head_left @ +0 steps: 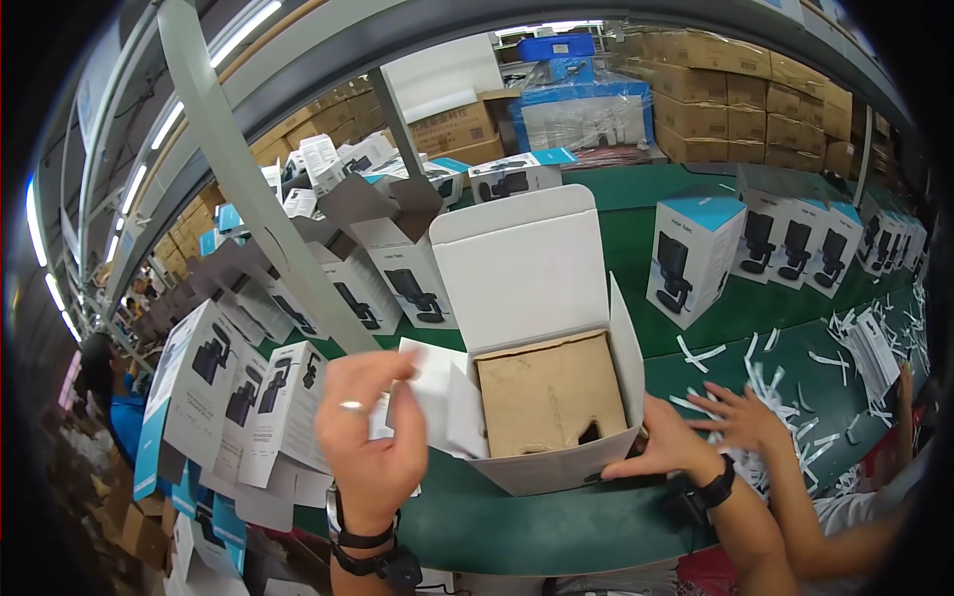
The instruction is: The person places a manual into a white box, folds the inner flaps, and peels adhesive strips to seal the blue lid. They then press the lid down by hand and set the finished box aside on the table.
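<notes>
An opened white carton [537, 477] stands in front of me on the green table, its large lid flap [522, 263] raised at the back. Inside sits a brown cardboard insert [547, 392] with a small dark cutout near its front edge. My right hand [661, 442] holds the carton's right side, thumb on the front face and fingers partly hidden behind the corner. Beside the carton's folded-out left flap [437, 397], my left hand [373, 427] is raised, slightly blurred, with bent fingers and the thumb apart from them. Nothing shows in it.
A co-worker's spread hand [740, 417] lies over white paper strips [765, 382] at right. Closed printed boxes [696, 253] stand behind it. Open printed cartons [402, 263] line the left, near a grey metal post [248, 189]. Brown cartons [725, 89] are stacked at the back.
</notes>
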A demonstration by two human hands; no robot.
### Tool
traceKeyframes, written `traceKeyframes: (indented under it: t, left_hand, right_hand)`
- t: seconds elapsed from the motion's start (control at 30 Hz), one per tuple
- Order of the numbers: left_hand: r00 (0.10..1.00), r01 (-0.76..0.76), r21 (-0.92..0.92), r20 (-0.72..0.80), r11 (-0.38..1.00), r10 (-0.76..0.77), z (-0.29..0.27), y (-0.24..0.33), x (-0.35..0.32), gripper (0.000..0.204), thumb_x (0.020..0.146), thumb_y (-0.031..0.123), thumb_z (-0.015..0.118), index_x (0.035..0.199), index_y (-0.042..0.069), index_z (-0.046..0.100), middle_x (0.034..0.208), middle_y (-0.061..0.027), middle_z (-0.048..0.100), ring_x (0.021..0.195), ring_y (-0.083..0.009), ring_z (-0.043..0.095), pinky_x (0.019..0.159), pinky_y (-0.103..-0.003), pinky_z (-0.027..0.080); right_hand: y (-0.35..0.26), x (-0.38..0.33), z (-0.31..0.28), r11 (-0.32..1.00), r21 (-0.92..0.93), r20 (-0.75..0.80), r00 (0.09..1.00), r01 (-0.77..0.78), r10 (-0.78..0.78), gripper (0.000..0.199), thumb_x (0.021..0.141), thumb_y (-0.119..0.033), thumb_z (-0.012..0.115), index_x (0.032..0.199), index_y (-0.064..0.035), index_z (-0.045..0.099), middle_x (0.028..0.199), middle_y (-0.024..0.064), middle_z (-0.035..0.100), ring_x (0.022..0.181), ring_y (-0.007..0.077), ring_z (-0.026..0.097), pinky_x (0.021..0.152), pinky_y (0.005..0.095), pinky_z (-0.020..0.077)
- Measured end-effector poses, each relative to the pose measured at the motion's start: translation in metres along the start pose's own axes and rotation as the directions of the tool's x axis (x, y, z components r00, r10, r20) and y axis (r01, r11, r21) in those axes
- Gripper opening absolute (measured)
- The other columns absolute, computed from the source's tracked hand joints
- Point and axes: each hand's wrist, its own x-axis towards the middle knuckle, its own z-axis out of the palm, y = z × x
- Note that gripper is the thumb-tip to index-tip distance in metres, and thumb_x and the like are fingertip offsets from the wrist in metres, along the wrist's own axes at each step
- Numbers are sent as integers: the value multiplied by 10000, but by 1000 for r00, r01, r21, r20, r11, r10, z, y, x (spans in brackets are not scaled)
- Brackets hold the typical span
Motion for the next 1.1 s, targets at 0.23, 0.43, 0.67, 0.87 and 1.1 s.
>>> traceKeyframes:
  t: [0.23,0.43,0.67,0.87,1.1]
  left_hand:
    - [775,343,-561,-285,754,-564,37,24,-55,684,837,42,678,1466,-44,423,1252,-154,582,1130,-245,553,963,-364,449]
    - [748,485,-775,128,405,-651,74,30,-56,648,879,157,696,1449,-51,467,1350,-203,553,1266,-294,527,1064,-405,416]
    - [970,19,94,239,995,-41,57,76,-24,706,857,440,750,1384,2,580,1440,-276,520,1302,-414,547,1087,-504,422]
    - [957,-128,176,280,976,75,69,55,-32,705,858,515,719,1353,23,617,1390,-275,572,1290,-399,571,1079,-517,431]
    - [971,-130,191,222,973,86,64,53,-40,780,794,567,779,1311,2,633,1341,-251,625,1255,-410,604,1076,-523,430]
  right_hand:
    - [-70,-4,-68,993,66,-176,978,-100,111,643,764,-177,865,1348,-56,626,1360,127,611,732,93,617,560,203,470]
    - [-98,25,-47,963,-157,-15,974,221,-226,519,815,-172,814,1301,-65,666,1384,134,619,670,114,684,552,229,523]
    - [-135,36,-42,909,-334,159,966,249,-206,449,852,-188,777,1266,-57,666,1308,110,668,695,189,713,575,272,550]
    - [-122,62,-48,944,-331,-78,996,2,-30,219,887,-174,741,1032,-26,672,1069,131,712,724,239,695,649,325,547]
    - [-79,111,-41,885,-458,-178,967,82,-182,125,921,-123,696,926,-17,632,799,124,686,680,244,679,603,339,518]
